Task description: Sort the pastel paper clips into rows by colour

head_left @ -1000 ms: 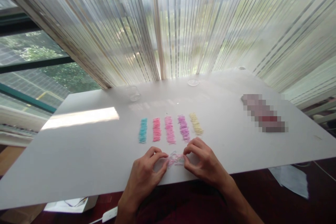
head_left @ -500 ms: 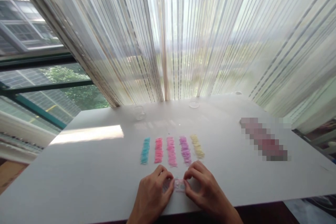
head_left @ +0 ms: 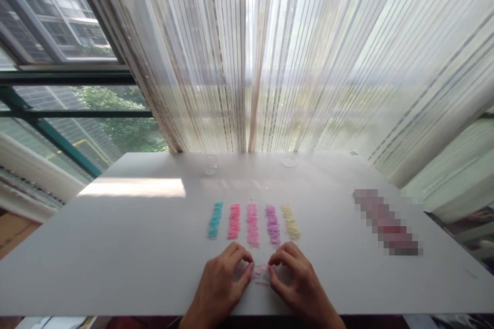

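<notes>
Five short columns of small thin pieces lie side by side on the white table (head_left: 139,252): a turquoise column (head_left: 215,220), a coral-pink column (head_left: 233,221), a pink column (head_left: 252,223), a purple column (head_left: 272,225) and a pale yellow column (head_left: 290,221). Just below them, between my fingertips, is a little cluster of mixed pink and pale pieces (head_left: 261,281). My left hand (head_left: 222,280) pinches at the cluster's left edge, thumb against fingers. From the other side, my right hand (head_left: 297,277) pinches at its right edge. Whatever the fingertips grip is too small to make out.
A clear cup-like container (head_left: 211,164) stands toward the table's back edge, with a clear round lid-like disc (head_left: 289,162) farther right. A pixelated reddish long object (head_left: 388,223) lies on the right. Striped curtains (head_left: 270,61) hang behind the table.
The camera view has tilted and shifted slightly. Both hands stay pinched at the small cluster, their fingertips a touch closer together. The coloured columns look the same.
</notes>
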`<state>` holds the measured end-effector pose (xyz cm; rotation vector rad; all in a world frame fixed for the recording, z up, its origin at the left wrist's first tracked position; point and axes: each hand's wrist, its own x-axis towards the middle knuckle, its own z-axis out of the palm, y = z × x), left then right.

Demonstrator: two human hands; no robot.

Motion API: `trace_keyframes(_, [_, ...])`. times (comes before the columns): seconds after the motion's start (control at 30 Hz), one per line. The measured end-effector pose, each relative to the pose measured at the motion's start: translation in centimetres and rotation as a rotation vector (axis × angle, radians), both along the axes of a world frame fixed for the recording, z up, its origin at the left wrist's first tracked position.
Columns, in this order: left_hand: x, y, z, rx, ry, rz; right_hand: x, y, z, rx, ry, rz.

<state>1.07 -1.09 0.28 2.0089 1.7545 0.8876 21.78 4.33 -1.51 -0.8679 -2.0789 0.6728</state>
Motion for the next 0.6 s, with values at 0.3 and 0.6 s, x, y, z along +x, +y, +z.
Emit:
trace_keyframes(0.3, [-0.5, 0.3, -1.2, -0.004, -0.166, 0.001, 0.1, 0.1, -0.2, -0.018, -0.053, 0.002])
trace_keyframes(0.6, [-0.9, 0.2, -1.9, 0.004, -0.277, -0.055, -0.3, 0.1, 0.2, -0.033, -0.04, 0.012])
